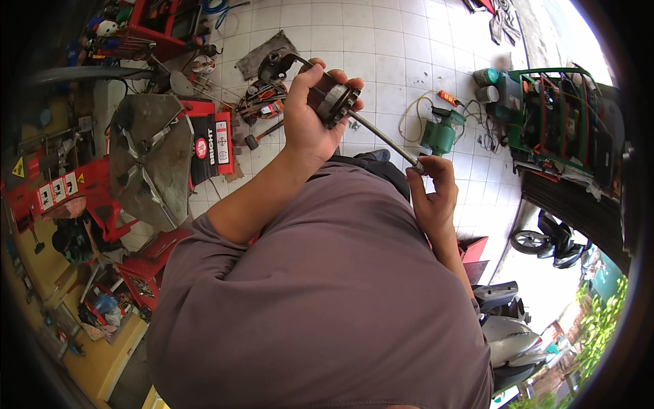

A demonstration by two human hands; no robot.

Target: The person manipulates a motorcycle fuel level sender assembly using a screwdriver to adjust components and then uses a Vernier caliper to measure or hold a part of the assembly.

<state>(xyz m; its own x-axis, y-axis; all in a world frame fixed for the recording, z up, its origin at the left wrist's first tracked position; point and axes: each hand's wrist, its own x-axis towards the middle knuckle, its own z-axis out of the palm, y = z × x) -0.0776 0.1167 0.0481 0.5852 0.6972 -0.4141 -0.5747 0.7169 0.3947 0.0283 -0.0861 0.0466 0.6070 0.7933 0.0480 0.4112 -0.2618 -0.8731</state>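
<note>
Left hand [310,119] wraps tight around a dark round part [334,101] to steady it, while right hand [430,194], just below and beside, pinches the end of a thin rod [381,136] running up into that part.

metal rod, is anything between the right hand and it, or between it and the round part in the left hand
Nothing visible. The right hand already pinches the metal rod at its near end, and the rod runs straight into the round metal part in the left hand.
</note>
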